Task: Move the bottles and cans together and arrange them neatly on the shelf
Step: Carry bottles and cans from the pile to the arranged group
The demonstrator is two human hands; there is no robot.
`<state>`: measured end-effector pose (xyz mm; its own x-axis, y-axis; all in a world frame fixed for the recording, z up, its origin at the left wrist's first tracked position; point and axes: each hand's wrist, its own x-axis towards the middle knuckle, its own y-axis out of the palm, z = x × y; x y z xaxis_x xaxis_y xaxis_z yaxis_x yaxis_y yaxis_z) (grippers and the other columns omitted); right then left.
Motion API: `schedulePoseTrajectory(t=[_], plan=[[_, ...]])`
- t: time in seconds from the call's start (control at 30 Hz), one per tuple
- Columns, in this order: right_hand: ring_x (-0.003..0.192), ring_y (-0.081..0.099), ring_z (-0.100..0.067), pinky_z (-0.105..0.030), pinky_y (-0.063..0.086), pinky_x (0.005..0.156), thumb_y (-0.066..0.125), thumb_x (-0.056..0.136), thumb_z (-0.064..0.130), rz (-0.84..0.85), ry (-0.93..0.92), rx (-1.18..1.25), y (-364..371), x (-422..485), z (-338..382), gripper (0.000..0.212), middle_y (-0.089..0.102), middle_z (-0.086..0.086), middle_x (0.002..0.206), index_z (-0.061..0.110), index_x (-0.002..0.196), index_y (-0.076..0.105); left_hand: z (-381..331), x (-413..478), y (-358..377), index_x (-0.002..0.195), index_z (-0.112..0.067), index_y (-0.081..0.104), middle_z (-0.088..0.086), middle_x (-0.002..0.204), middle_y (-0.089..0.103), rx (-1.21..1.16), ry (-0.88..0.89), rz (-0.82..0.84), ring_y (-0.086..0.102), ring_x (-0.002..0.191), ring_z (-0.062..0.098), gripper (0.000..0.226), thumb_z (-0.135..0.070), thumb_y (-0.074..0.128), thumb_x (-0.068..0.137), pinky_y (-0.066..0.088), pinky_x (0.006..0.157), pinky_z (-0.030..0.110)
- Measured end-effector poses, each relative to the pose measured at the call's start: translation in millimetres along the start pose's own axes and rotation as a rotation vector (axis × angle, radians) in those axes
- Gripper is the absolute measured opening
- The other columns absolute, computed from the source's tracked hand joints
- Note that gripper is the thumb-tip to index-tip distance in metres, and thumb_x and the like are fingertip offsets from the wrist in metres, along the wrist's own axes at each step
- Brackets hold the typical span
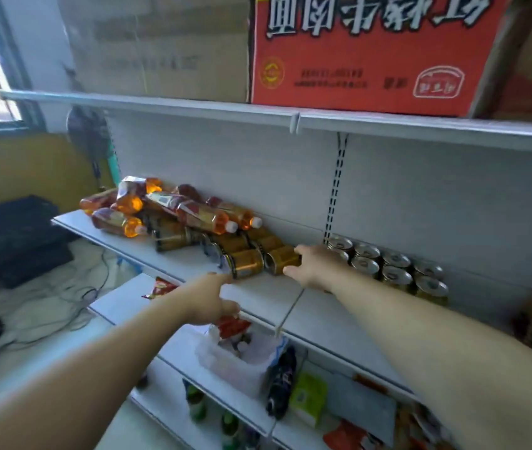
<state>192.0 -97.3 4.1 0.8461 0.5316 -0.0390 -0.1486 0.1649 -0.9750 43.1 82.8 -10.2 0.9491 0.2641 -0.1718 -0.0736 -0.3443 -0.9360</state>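
Grey shop shelving is filling the view, with a brown carton [160, 47] and a red carton [365, 53] sitting on the top level. Below them the shelf [258, 295] is carrying the task's goods. A heap of bottles [173, 209] is lying criss-cross at its left end, and fallen cans [225, 248] are trailing from the heap toward the middle. At the right, standing cans [391, 267] are sitting in tidy double rows against the back panel. The right hand [315, 267] is wrapping thumb and fingers round the rightmost fallen can [282, 259], which is lying on its side just beside the standing rows. The left hand [212, 297] is hovering, fingers loose and spread, at the near end of the next can [246, 264]. It is holding nothing, and whether a fingertip is touching that can I cannot tell. The step in hand seems to be tipping the gripped can upright and adding it to the rows. Doing that well is likely asking for a firm grip round the middle and a lift clear of its neighbours, so none starts rolling toward the front edge. The set-down should be landing flush with the existing rows. The free hand could be steadying the next can meanwhile, since the round sides are looking prone to roll.
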Motion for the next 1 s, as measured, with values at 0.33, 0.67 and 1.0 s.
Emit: schedulePoseTrajectory(t=[0.33, 0.67, 1.0], plan=[[0.134, 0.038, -0.032, -0.044, 0.041, 0.102, 0.062, 0.088, 0.033, 0.028, 0.079, -0.056, 65, 91, 10, 0.075, 0.022, -0.008, 0.156, 0.022, 0.15, 0.021, 37, 92, 16, 0.144, -0.022, 0.032, 0.006, 0.149, 0.031, 0.065, 0.125, -0.03, 0.03, 0.135, 0.027, 0.07, -0.049, 0.059, 0.085, 0.032, 0.105, 0.039], [0.128, 0.032, -0.034, -0.049, 0.034, 0.104, 0.071, 0.078, 0.028, 0.116, -0.089, -0.551, 84, 179, 1, 0.069, 0.033, -0.006, 0.141, 0.025, 0.136, 0.034, 46, 182, 25, 0.151, -0.015, 0.005, 0.009, 0.151, 0.023, 0.381, 0.231, -0.089, 0.019, 0.136, 0.034, 0.094, -0.059, 0.054, 0.084, 0.026, 0.107, 0.047], [0.123, 0.045, -0.028, -0.039, 0.043, 0.096, 0.067, 0.082, 0.037, -0.044, 0.094, -0.205, 96, 145, 5, 0.064, 0.049, -0.003, 0.134, 0.027, 0.137, 0.036, 55, 190, 18, 0.143, -0.009, 0.028, 0.013, 0.135, 0.044, 0.247, 0.415, -0.04, 0.041, 0.118, 0.033, 0.064, -0.033, 0.053, 0.089, 0.024, 0.105, 0.042]])
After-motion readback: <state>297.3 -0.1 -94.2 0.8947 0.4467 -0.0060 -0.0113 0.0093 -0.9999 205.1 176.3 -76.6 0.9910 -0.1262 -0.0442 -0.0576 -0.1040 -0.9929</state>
